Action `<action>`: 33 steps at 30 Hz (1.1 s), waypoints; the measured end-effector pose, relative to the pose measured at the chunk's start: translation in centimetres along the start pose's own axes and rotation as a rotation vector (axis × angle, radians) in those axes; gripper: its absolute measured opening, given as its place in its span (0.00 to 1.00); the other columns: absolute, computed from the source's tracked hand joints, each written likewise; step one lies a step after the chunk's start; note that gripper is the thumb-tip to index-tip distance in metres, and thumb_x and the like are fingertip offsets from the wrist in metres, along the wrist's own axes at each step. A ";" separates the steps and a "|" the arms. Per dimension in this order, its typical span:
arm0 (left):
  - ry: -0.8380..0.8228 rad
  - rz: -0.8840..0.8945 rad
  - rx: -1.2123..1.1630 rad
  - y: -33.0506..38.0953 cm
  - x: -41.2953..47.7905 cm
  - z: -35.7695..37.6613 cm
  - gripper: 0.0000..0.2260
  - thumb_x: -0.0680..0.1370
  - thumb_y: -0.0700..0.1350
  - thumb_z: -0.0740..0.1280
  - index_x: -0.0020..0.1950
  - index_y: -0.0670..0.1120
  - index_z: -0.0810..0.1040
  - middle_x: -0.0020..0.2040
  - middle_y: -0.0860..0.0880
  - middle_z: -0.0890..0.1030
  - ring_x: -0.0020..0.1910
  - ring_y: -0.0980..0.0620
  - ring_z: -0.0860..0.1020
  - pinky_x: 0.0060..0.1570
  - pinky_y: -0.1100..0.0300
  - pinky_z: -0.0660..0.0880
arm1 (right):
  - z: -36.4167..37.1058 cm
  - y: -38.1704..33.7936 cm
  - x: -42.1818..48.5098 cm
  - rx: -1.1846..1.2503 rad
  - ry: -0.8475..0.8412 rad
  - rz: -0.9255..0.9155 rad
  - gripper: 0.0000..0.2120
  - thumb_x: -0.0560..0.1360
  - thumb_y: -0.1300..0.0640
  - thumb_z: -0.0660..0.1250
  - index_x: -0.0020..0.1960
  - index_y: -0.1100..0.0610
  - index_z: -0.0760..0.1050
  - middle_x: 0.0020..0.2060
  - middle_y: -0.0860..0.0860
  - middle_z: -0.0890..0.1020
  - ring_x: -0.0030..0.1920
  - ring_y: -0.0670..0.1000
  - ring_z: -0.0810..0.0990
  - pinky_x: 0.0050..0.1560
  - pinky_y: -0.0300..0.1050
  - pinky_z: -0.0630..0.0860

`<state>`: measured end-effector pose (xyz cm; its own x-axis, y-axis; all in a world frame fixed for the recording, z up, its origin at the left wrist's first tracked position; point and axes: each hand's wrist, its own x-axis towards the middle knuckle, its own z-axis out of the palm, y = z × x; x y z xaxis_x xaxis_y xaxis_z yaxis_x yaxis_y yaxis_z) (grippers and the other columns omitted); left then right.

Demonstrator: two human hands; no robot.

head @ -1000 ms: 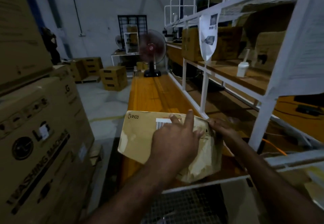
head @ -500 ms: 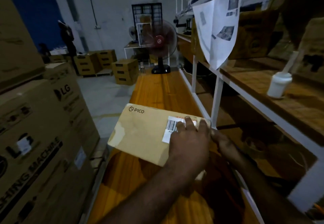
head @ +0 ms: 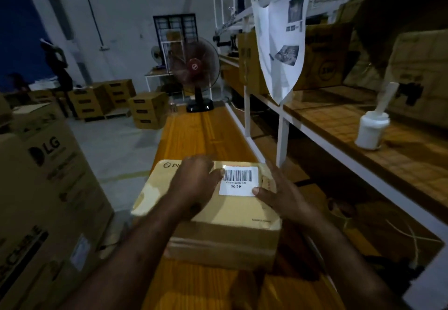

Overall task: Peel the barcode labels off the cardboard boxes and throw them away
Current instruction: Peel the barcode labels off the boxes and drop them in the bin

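A tan PICO cardboard box (head: 225, 237) lies flat on the orange wooden bench (head: 198, 137) in front of me. A white barcode label (head: 238, 180) reading 50/39 is stuck on its top face, near the far right. My left hand (head: 194, 181) rests on the box top with its fingertips at the label's left edge. My right hand (head: 281, 194) lies on the box's right side, fingers spread, thumb tip touching the label's lower right corner. The label looks flat, with no corner lifted.
Large LG washing-machine cartons (head: 43, 200) stand close on my left. A white shelf frame (head: 283, 137) runs along the right, holding a white jar with a stick (head: 372, 130), boxes and a hanging paper sheet (head: 281, 50). A standing fan (head: 196, 72) sits at the bench's far end.
The box has come down from a tilted hold to lie flat on the bench. My left hand slid off the label to its left, uncovering it; my right hand came onto the box top.
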<state>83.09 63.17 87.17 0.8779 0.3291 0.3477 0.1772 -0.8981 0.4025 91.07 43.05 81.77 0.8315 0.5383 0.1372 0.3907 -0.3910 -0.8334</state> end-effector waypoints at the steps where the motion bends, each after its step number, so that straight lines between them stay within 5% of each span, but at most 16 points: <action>1: -0.052 0.029 0.042 -0.5 0.6 -0.1 0.17 0.77 0.55 0.68 0.63 0.49 0.78 0.58 0.47 0.82 0.56 0.46 0.78 0.53 0.48 0.77 | -0.3 -0.3 0.2 0.030 -0.040 0.042 0.35 0.75 0.43 0.69 0.76 0.42 0.56 0.65 0.43 0.69 0.63 0.47 0.72 0.48 0.38 0.73; 6: -0.211 -0.011 0.113 -2.7 1.9 -0.5 0.17 0.77 0.59 0.67 0.63 0.55 0.80 0.64 0.53 0.79 0.67 0.44 0.70 0.64 0.42 0.67 | -0.4 -1.1 0.9 0.095 -0.155 0.087 0.37 0.78 0.49 0.68 0.79 0.43 0.51 0.65 0.43 0.67 0.53 0.40 0.73 0.41 0.29 0.72; 12: -0.091 -0.104 -0.011 -3.3 1.4 0.3 0.15 0.76 0.59 0.68 0.61 0.59 0.80 0.63 0.57 0.79 0.69 0.47 0.69 0.65 0.46 0.62 | -1.1 -2.4 1.4 -0.180 -0.230 0.062 0.34 0.78 0.46 0.66 0.79 0.43 0.53 0.74 0.46 0.66 0.69 0.50 0.71 0.66 0.53 0.73; 17: 0.006 -0.056 -0.009 -2.9 -0.7 0.3 0.14 0.78 0.59 0.65 0.62 0.59 0.79 0.64 0.59 0.77 0.67 0.49 0.65 0.62 0.50 0.58 | 2.0 -5.5 1.3 -0.612 0.130 -0.099 0.24 0.78 0.47 0.64 0.73 0.48 0.67 0.74 0.48 0.66 0.74 0.52 0.64 0.70 0.58 0.69; 24: 0.095 0.067 0.002 -2.8 -2.5 0.3 0.15 0.77 0.61 0.64 0.61 0.59 0.79 0.62 0.60 0.77 0.64 0.53 0.66 0.57 0.52 0.57 | 4.5 -4.3 0.5 -0.683 0.426 -0.212 0.20 0.76 0.48 0.61 0.61 0.58 0.79 0.58 0.56 0.80 0.59 0.54 0.77 0.56 0.46 0.74; 33: 0.056 -0.012 -0.060 -2.1 -2.1 -0.1 0.09 0.75 0.60 0.68 0.53 0.60 0.80 0.61 0.61 0.78 0.65 0.52 0.66 0.60 0.49 0.58 | 4.8 -4.3 0.3 -0.737 0.475 -0.199 0.14 0.75 0.48 0.64 0.56 0.53 0.78 0.52 0.50 0.80 0.53 0.49 0.76 0.47 0.38 0.69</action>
<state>80.81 64.43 85.68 0.8494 0.3573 0.3883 0.1593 -0.8752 0.4569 87.79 48.48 82.83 0.7330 0.3460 0.5857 0.5634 -0.7912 -0.2376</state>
